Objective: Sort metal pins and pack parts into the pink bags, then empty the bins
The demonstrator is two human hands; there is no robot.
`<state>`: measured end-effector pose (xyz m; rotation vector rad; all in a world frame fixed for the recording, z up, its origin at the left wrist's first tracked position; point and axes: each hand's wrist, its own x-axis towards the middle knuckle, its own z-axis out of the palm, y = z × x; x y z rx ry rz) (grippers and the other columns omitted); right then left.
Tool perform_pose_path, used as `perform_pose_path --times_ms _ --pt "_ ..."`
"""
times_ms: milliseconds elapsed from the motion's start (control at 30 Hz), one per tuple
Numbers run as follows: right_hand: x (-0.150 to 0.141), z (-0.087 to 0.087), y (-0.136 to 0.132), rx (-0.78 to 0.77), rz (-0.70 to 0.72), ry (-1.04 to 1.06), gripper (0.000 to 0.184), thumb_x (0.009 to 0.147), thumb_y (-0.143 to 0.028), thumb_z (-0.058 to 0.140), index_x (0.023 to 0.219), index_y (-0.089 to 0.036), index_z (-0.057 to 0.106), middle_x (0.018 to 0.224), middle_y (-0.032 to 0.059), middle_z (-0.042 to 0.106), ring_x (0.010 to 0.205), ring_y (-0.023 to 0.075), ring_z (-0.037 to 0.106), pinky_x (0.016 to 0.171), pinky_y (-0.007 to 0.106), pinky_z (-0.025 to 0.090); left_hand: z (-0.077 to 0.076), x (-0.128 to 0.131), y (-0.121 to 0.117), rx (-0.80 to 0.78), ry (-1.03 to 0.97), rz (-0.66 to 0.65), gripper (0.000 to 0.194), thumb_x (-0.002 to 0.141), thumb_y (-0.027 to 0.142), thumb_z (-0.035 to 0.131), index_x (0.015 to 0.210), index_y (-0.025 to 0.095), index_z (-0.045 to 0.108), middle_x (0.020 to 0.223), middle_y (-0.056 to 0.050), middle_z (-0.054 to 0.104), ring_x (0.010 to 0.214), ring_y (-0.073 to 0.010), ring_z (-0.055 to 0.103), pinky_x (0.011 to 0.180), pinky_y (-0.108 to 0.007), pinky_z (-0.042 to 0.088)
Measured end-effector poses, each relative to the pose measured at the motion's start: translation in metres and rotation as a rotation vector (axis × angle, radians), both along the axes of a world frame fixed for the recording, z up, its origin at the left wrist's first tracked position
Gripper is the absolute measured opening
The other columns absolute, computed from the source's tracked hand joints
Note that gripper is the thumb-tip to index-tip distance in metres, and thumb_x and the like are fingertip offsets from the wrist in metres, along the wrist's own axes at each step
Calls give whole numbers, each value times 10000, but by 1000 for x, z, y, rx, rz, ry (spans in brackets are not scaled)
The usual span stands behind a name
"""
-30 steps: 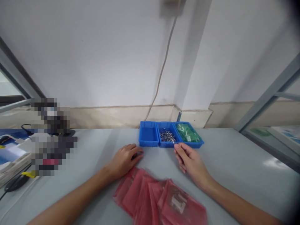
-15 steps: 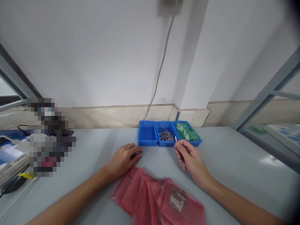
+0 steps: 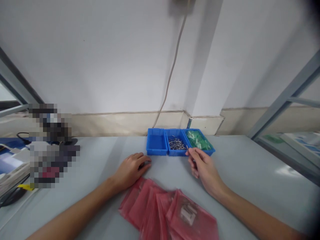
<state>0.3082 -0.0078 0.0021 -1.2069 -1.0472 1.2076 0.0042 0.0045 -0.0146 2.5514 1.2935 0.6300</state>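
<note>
My left hand (image 3: 133, 170) rests on the table (image 3: 100, 166), fingers loosely curved and thumb apart from them, with nothing seen in it. Just in front of the bins, my right hand (image 3: 203, 168) pinches a small metal pin (image 3: 187, 147) between thumb and fingertips; its exact kind is too small to make out. Similar thin metal pins (image 3: 176, 144) lie heaped in the middle blue bin (image 3: 178, 153). Fanned out between my forearms are several pink plastic bags (image 3: 155, 206). White-and-silver pieces (image 3: 188, 213) show through the top one.
Left of the pins stands an empty blue bin (image 3: 157, 152); the right blue bin (image 3: 213, 151) holds small green bags (image 3: 198, 140). Behind them a cable (image 3: 172, 70) hangs down the wall. Papers and wires crowd the far left. Grey metal frames (image 3: 282, 96) rise at both sides.
My right hand has shifted and turned slightly, so less of the metal pin shows above its fingertips. The left hand, bags and bins have stayed put.
</note>
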Motion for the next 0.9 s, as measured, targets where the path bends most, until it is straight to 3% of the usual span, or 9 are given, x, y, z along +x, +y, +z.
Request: perform_pose_path --times_ms 200,467,633,800,900 --pt "-1 1 0 85 -5 -21 451 948 -653 660 1110 -232 661 685 -58 578 366 53 392 338 179 285 3 1 -1 -24 17 9 198 1090 346 550 1200 256 688 1036 -43 695 939 -215 665 850 -342 504" --pt "-1 1 -7 167 86 -214 376 999 -603 612 1034 -232 657 689 -47 557 455 96 428 407 222 332 4 2 -1 -30 11 7 208 1093 352 542 1202 253 689 1028 -43 690 933 -213 662 853 -344 504" --pt "2 -1 -14 265 179 -454 317 1061 -529 544 1043 -241 674 772 -11 573 658 159 539 584 265 457 3 2 -1 -54 4 11 230 1094 362 532 1206 248 698 1044 -48 693 964 -221 665 880 -351 501" --pt "5 25 -26 510 354 -722 261 1073 -436 543 1229 -260 656 1091 67 662 952 223 638 872 359 550 14 2 -4 -124 -48 17 265 1102 383 501 1221 265 706 1071 -41 696 984 -214 671 872 -325 499" --pt "5 44 -42 526 439 -946 400 1033 -451 624 1401 -297 591 1379 103 612 1211 288 616 973 422 566 26 3 -8 -179 -17 59 316 1106 429 468 1268 270 688 1124 -53 699 993 -228 686 875 -340 500"
